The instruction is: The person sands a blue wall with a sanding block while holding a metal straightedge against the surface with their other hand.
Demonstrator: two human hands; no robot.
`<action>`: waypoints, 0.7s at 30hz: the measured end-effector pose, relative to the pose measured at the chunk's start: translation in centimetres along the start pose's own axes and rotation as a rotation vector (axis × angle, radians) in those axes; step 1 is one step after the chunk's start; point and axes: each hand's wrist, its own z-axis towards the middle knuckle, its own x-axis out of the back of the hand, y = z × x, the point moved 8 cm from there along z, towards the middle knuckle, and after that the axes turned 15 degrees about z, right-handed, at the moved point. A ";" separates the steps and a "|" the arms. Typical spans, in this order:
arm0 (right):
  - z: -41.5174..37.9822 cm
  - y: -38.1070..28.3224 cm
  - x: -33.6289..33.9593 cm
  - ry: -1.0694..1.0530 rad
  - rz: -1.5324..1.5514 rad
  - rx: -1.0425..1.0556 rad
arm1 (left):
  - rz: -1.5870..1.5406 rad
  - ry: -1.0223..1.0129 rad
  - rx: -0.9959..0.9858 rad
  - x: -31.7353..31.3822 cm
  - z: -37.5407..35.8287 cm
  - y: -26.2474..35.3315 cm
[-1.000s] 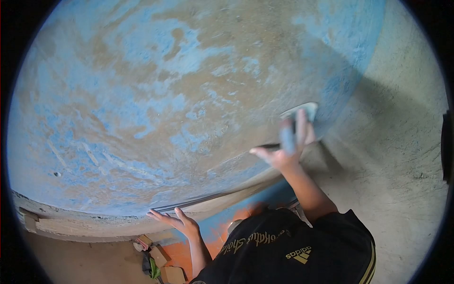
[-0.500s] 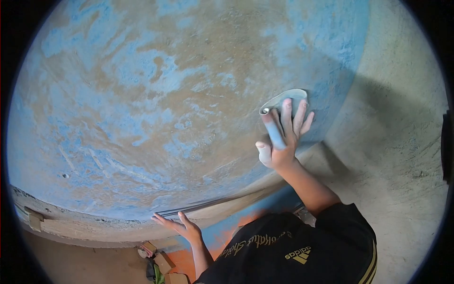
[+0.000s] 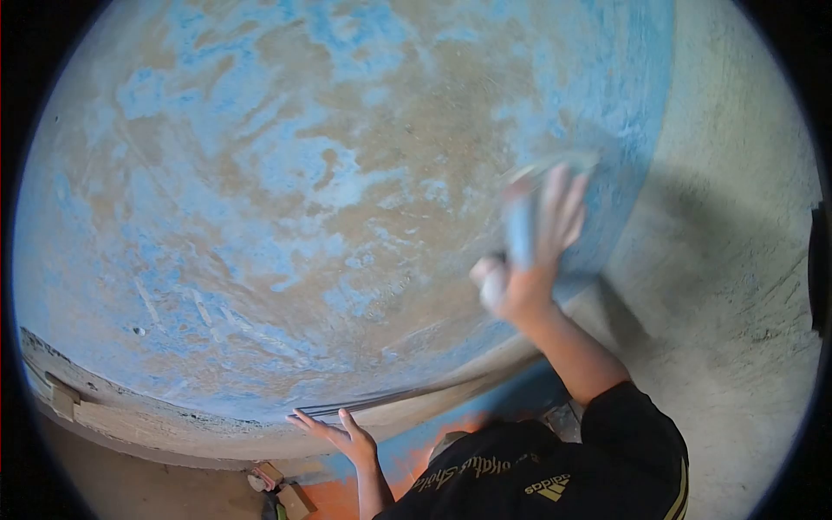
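My right hand (image 3: 537,238), dusted pale and blurred by motion, presses a thin sheet of sandpaper (image 3: 563,161) against the blue and brown patchy wall (image 3: 364,191). The sheet shows beyond the fingertips; the part beneath the fingers is hidden. Some blue covering is around one finger. Lower down, my left hand (image 3: 351,436) has its fingers apart at the wall's bottom edge, near several thin dark strands, and holds nothing visible.
A bare grey-beige wall (image 3: 719,260) adjoins the blue one on the right. Below runs a ledge (image 3: 165,431) with a small block (image 3: 63,400) at its left. Cardboard pieces (image 3: 296,501) lie on the floor beside an orange patch (image 3: 334,498).
My right hand has moved slightly to the right with the sheet and is now blurred. The view has shifted a little, and my left hand appears somewhat lower and further right.
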 end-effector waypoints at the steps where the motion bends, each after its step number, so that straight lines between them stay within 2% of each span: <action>1: -0.8 -1.6 -1.2 -0.091 -0.042 0.125 | -0.003 0.002 -0.009 0.1 0.2 -0.1; 2: -1.2 -2.9 -1.6 -0.142 -0.087 0.305 | -0.006 0.002 0.000 0.0 0.2 -0.1; 4: 1.7 0.7 0.4 -0.026 -0.052 0.188 | -0.016 0.009 0.014 -0.1 0.2 0.1; 7: 5.3 0.1 1.3 0.000 0.062 0.133 | -0.021 0.011 0.017 0.0 0.2 -0.1; 11: 6.1 -7.0 -2.2 -0.470 -0.065 0.681 | -0.123 -0.053 0.015 0.9 0.3 0.6; 13: 11.6 -7.6 -1.5 -0.382 -0.192 0.637 | -0.142 -0.074 -0.018 0.8 0.4 -0.1; 14: 15.2 -7.4 -0.1 -0.218 -0.087 0.448 | -0.143 -0.091 -0.019 1.1 0.5 -0.2; 15: 16.2 -9.0 -0.6 -0.232 -0.060 0.476 | -0.144 -0.110 -0.013 1.3 0.3 -0.3; 17: 17.1 -12.3 -1.8 -0.258 -0.015 0.535 | -0.140 -0.005 -0.069 3.1 0.6 -0.7; 18: 15.3 -14.6 -3.8 -0.518 -0.016 0.701 | -0.140 0.062 -0.112 4.1 0.8 -1.2; 20: 14.6 -16.9 -5.1 -0.466 -0.060 1.148 | -0.133 0.171 -0.156 5.5 1.5 -2.0; 21: 15.9 -17.7 -5.2 -0.414 -0.068 1.132 | -0.120 0.207 -0.159 6.2 1.9 -2.6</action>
